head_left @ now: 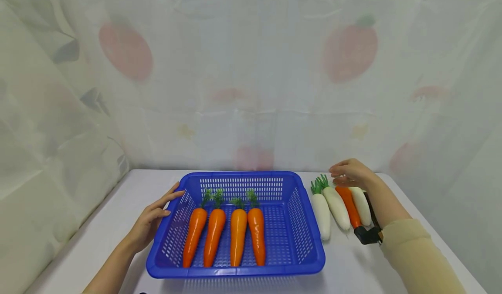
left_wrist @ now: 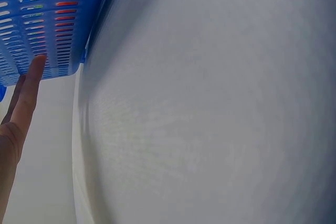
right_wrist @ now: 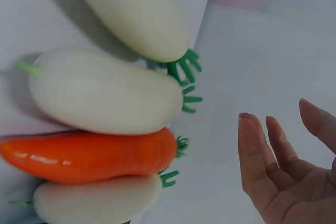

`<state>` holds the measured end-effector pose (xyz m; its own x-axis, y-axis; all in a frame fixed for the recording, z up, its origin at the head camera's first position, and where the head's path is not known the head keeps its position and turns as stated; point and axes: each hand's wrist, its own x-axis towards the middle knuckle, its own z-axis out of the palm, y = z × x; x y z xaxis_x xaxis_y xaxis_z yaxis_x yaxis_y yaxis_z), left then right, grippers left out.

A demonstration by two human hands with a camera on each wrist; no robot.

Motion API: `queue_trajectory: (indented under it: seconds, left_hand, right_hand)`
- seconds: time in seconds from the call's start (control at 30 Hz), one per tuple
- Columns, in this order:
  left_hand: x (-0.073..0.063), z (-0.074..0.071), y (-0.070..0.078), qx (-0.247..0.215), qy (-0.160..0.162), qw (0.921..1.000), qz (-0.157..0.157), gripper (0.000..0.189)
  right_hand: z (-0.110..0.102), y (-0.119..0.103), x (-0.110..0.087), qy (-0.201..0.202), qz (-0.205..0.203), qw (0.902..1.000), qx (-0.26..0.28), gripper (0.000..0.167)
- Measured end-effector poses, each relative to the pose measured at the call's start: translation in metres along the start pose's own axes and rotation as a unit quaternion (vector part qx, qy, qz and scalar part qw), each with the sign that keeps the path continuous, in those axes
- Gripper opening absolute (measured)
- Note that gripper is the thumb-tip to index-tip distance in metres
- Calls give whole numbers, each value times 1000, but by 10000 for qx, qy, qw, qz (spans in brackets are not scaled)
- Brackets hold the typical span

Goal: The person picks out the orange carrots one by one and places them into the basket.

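A blue plastic basket (head_left: 235,271) stands in the middle of the table, with several orange carrots (head_left: 213,237) side by side inside. My left hand (head_left: 150,220) rests against its left rim, fingers nearly straight; in the left wrist view a fingertip touches the slotted outer wall (left_wrist: 39,35). To the right of the basket lie three white radishes (head_left: 336,207) with green tops and a single carrot (head_left: 350,204) between two of them. Over the leafy ends of these, my right hand (head_left: 353,172) hovers with loosely bent fingers, holding nothing, apart from the vegetables in the right wrist view.
A white table (head_left: 345,268) carries everything. Behind it hangs a pale curtain (head_left: 251,67) with faded fruit prints, and similar sheets close off both sides. A dark textured thing (head_left: 370,209) shows partly beyond the rightmost radish, its kind unclear.
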<state>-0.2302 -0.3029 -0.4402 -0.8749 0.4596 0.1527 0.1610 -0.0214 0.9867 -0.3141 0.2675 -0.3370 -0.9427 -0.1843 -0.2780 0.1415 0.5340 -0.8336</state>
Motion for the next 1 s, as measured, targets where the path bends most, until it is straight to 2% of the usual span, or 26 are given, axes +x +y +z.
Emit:
queue_trajectory:
  seconds: [0.3,0.63,1.0]
  left_hand:
    - [0,-1,0,-253,-238,9993,159,55]
    - [0,-2,-1,-322,-262,9990,161,55]
    - [1,-2,-2,-265,-233,9992,176,55]
  right_hand:
    - [-6,23,-3,460,151,9982,-348,59]
    - [-7,44,1,861,260,9936,-681,56]
    - [-4,58,7,1402,324,9834,-1109,54]
